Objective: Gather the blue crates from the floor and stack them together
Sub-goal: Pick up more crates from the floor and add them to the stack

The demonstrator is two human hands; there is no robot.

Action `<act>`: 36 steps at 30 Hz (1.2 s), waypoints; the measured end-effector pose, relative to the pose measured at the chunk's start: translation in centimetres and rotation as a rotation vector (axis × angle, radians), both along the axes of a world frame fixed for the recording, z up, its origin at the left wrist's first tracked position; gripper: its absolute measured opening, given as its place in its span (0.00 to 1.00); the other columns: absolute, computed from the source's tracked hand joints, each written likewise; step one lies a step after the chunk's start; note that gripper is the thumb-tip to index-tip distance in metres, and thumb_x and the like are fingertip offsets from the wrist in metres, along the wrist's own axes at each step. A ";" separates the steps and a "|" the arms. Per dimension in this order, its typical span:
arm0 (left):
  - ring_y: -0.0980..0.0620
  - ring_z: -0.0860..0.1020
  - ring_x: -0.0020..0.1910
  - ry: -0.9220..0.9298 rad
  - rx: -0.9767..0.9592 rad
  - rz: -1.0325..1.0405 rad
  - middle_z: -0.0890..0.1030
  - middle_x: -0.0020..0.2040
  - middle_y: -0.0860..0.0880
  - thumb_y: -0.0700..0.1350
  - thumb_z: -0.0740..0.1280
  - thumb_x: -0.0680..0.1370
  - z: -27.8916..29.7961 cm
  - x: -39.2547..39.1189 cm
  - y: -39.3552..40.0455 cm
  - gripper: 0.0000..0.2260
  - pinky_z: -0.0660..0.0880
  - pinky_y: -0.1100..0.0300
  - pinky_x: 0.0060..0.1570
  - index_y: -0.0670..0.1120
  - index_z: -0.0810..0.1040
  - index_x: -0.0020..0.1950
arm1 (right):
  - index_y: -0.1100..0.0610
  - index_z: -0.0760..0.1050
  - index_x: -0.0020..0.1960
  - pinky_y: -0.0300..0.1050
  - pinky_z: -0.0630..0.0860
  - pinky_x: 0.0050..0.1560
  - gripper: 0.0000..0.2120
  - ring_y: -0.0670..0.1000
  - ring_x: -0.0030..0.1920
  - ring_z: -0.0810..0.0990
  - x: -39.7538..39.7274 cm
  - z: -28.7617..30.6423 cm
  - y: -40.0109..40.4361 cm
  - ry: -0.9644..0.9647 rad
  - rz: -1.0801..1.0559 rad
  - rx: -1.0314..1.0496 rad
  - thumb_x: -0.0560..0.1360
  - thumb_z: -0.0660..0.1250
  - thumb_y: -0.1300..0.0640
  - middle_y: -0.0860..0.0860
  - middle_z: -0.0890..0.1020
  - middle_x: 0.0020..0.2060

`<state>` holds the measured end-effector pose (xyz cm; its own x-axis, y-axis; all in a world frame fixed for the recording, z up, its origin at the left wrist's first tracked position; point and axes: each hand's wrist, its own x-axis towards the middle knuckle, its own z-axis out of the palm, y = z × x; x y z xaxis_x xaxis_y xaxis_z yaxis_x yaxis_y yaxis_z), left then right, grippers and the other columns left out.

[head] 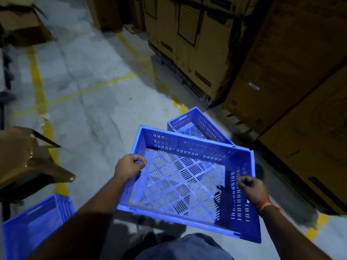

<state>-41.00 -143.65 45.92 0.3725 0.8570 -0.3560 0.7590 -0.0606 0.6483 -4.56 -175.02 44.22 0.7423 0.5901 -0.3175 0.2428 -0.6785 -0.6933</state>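
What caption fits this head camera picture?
Both hands, left hand and right hand, hold a blue crate above another crate.

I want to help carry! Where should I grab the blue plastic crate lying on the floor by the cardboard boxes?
Probably take the floor blue plastic crate by the slot handle in its short end wall, with your other hand on the opposite end, coming from above. It sits upright and open-topped.

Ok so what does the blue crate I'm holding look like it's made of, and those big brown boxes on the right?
Held crate: looks like moulded plastic, smooth with a slight sheen, its walls and base pierced by neat slotted vents. Brown boxes: likely corrugated cardboard, matte, with printed markings and a small label.
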 end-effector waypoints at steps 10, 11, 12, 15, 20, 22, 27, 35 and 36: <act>0.62 0.78 0.28 0.019 0.095 -0.264 0.81 0.34 0.55 0.46 0.74 0.73 3.2 10.7 17.9 0.04 0.68 0.73 0.29 0.56 0.83 0.42 | 0.49 0.83 0.42 0.52 0.79 0.50 0.10 0.55 0.42 0.84 1.6 -0.4 10.7 -0.004 -0.246 0.072 0.71 0.72 0.65 0.51 0.86 0.39; 0.62 0.79 0.29 0.023 0.096 -0.286 0.82 0.35 0.54 0.46 0.74 0.73 2.9 12.2 19.3 0.05 0.69 0.74 0.29 0.57 0.83 0.42 | 0.49 0.83 0.42 0.50 0.79 0.49 0.11 0.54 0.42 0.83 2.2 -1.0 11.4 0.000 -0.265 0.068 0.71 0.72 0.65 0.51 0.86 0.39; 0.60 0.79 0.29 0.030 0.099 -0.306 0.82 0.35 0.53 0.46 0.74 0.73 2.5 13.8 20.6 0.06 0.70 0.72 0.31 0.58 0.83 0.41 | 0.48 0.82 0.41 0.48 0.78 0.48 0.12 0.53 0.41 0.83 2.9 -1.7 12.1 0.011 -0.285 0.069 0.71 0.72 0.66 0.51 0.86 0.39; 0.56 0.77 0.33 0.068 0.125 -0.358 0.80 0.33 0.51 0.47 0.74 0.72 0.7 18.6 23.8 0.06 0.69 0.62 0.39 0.59 0.82 0.41 | 0.49 0.83 0.40 0.34 0.75 0.41 0.11 0.51 0.40 0.82 5.3 -4.2 14.4 0.045 -0.367 0.076 0.71 0.73 0.65 0.47 0.86 0.38; 0.54 0.77 0.30 0.114 0.141 -0.390 0.82 0.32 0.47 0.48 0.74 0.73 -1.8 24.7 27.2 0.05 0.69 0.62 0.35 0.59 0.83 0.42 | 0.48 0.82 0.41 0.41 0.77 0.47 0.11 0.52 0.44 0.82 8.0 -6.4 17.2 0.129 -0.502 0.055 0.72 0.72 0.65 0.47 0.85 0.41; 0.54 0.76 0.28 0.120 0.144 -0.411 0.82 0.31 0.47 0.48 0.74 0.72 -2.5 27.0 28.4 0.05 0.69 0.63 0.33 0.59 0.84 0.43 | 0.46 0.81 0.40 0.43 0.76 0.48 0.14 0.52 0.44 0.82 9.1 -6.7 18.1 0.145 -0.530 0.050 0.72 0.71 0.66 0.48 0.85 0.41; 0.54 0.75 0.26 0.137 0.169 -0.543 0.79 0.28 0.47 0.46 0.75 0.72 -4.6 33.1 31.2 0.06 0.69 0.64 0.31 0.57 0.85 0.44 | 0.48 0.82 0.42 0.40 0.74 0.48 0.13 0.52 0.44 0.83 10.6 -8.0 19.4 0.164 -0.633 0.012 0.71 0.70 0.67 0.48 0.85 0.40; 0.61 0.73 0.24 0.106 0.132 -0.717 0.77 0.27 0.59 0.43 0.75 0.74 -11.1 43.9 35.5 0.06 0.68 0.64 0.31 0.54 0.86 0.46 | 0.54 0.84 0.47 0.33 0.71 0.44 0.10 0.50 0.43 0.81 13.7 -11.9 21.5 0.188 -0.735 -0.036 0.72 0.70 0.66 0.48 0.84 0.41; 0.63 0.74 0.25 0.100 0.124 -0.728 0.77 0.28 0.59 0.43 0.75 0.74 -11.9 44.9 35.9 0.06 0.68 0.67 0.30 0.53 0.86 0.47 | 0.54 0.83 0.47 0.31 0.70 0.42 0.09 0.49 0.42 0.80 14.3 -12.3 21.9 0.176 -0.737 -0.039 0.72 0.70 0.66 0.48 0.83 0.40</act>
<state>3.91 -107.76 34.05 0.8323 0.4419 -0.3346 0.5539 -0.6388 0.5340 9.78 -153.13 31.97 0.8767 -0.0534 -0.4781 -0.3952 -0.6468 -0.6524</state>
